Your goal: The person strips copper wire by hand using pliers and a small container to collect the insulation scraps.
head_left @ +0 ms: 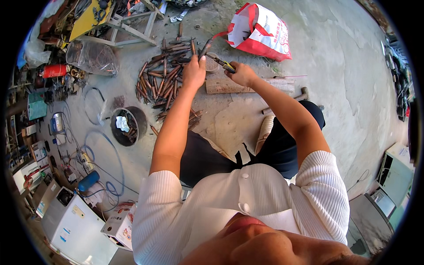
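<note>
Stretched forward over the floor, my left hand (194,73) is closed around a dark rod-shaped piece (205,47) that points up and to the right. My right hand (242,73) grips a hand tool with a yellow-and-black handle (228,67); it looks like pliers. The tool's dark tip reaches toward the piece by my left thumb, and I cannot tell whether they touch. Left of my left hand lies a heap of brown, copper-coloured rod-shaped pieces (160,79). A small round container (212,65) sits between my hands, partly hidden by the tool.
A wooden block (229,86) lies below my right hand, with a hammer (304,94) to its right. Ahead stands a red-and-white bag (271,37). A black bucket (142,123) holds scraps at the left, near a blue hose (120,164). A metal-legged stand (132,37) is at upper left.
</note>
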A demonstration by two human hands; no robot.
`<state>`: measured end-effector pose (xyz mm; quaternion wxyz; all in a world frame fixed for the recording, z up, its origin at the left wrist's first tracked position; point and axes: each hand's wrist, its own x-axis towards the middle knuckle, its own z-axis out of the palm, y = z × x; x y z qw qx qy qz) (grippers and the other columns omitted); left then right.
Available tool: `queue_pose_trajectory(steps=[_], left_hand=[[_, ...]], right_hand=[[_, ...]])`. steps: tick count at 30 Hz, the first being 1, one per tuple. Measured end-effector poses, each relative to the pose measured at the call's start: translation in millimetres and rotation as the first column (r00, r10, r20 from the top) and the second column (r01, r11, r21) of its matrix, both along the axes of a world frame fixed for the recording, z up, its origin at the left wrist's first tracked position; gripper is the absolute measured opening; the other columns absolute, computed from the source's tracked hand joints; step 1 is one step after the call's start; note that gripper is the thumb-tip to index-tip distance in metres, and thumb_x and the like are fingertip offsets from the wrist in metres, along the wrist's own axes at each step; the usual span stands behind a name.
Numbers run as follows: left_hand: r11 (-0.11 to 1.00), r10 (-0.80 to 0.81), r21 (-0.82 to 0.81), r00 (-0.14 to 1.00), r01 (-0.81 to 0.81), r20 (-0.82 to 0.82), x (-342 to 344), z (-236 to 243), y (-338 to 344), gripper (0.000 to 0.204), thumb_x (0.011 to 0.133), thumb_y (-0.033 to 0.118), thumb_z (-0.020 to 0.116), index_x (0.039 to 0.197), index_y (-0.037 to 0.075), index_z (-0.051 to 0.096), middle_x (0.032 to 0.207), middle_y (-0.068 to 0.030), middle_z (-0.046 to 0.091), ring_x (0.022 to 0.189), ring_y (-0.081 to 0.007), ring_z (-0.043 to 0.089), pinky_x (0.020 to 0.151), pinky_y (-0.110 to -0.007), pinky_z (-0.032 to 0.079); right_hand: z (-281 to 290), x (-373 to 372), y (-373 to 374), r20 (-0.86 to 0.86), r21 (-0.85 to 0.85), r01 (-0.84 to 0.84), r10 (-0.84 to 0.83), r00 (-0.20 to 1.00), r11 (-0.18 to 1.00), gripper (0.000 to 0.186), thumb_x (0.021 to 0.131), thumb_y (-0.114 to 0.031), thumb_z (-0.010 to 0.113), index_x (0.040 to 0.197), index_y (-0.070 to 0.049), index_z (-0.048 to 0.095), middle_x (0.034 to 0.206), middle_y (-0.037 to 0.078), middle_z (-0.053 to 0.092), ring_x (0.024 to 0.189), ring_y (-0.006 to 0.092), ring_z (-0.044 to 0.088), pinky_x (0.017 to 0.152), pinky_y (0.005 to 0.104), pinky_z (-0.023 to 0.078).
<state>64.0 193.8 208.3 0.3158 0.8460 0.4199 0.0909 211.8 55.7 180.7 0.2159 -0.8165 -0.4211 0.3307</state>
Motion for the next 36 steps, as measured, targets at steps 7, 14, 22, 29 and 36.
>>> queue_pose_trajectory(steps=[7, 14, 22, 29, 36], left_hand=[[1.0, 0.002, 0.015, 1.0, -0.003, 0.025, 3, -6, 2, 0.046, 0.097, 0.042, 0.037, 0.103, 0.0, 0.054, 0.084, -0.0256, 0.063, 0.082, -0.0458, 0.059, 0.071, -0.052, 0.045], [0.999, 0.047, -0.015, 0.991, -0.046, 0.124, -3, -9, 12, 0.043, 0.098, 0.041, 0.035, 0.097, 0.002, 0.053, 0.083, -0.0238, 0.063, 0.08, -0.0457, 0.059, 0.069, -0.053, 0.044], [1.0, 0.005, 0.015, 1.0, -0.005, 0.021, 1, -4, 8, 0.043, 0.098, 0.041, 0.035, 0.098, 0.002, 0.052, 0.083, -0.0257, 0.062, 0.081, -0.0467, 0.058, 0.071, -0.053, 0.044], [1.0, 0.012, -0.014, 1.0, -0.013, -0.01, 4, 4, 7, 0.043, 0.098, 0.041, 0.035, 0.097, 0.002, 0.052, 0.084, -0.0255, 0.063, 0.083, -0.0466, 0.058, 0.071, -0.053, 0.044], [1.0, -0.013, 0.027, 0.998, 0.014, -0.057, 3, 8, 7, 0.042, 0.097, 0.04, 0.036, 0.098, 0.002, 0.053, 0.087, -0.0247, 0.063, 0.083, -0.0453, 0.059, 0.072, -0.052, 0.045]], right_hand=[[-5, 3, 3, -0.079, -0.038, 0.052, -0.055, 0.995, 0.998, 0.043, 0.083, -0.041, 0.059, 0.106, -0.005, 0.059, 0.093, 0.022, 0.064, 0.092, 0.039, 0.06, 0.081, 0.043, 0.046], [12, 2, 5, -0.163, -0.044, -0.059, 0.051, 0.985, 0.997, 0.044, 0.081, -0.04, 0.059, 0.105, -0.003, 0.06, 0.094, 0.021, 0.063, 0.093, 0.0361, 0.06, 0.083, 0.0409, 0.045], [7, 5, 10, -0.276, -0.059, -0.093, 0.074, 0.958, 0.994, 0.037, 0.082, -0.036, 0.06, 0.095, -0.001, 0.061, 0.086, 0.014, 0.063, 0.085, 0.0267, 0.059, 0.08, 0.036, 0.044], [10, 8, 11, -0.329, -0.06, -0.085, 0.061, 0.942, 0.995, 0.036, 0.082, -0.036, 0.06, 0.093, -0.001, 0.061, 0.081, 0.011, 0.061, 0.081, 0.0231, 0.056, 0.077, 0.0346, 0.043], [13, 9, 11, -0.331, -0.086, -0.091, 0.058, 0.942, 0.992, 0.037, 0.083, -0.037, 0.06, 0.093, -0.002, 0.06, 0.079, 0.01, 0.06, 0.079, 0.0232, 0.055, 0.076, 0.0353, 0.043]])
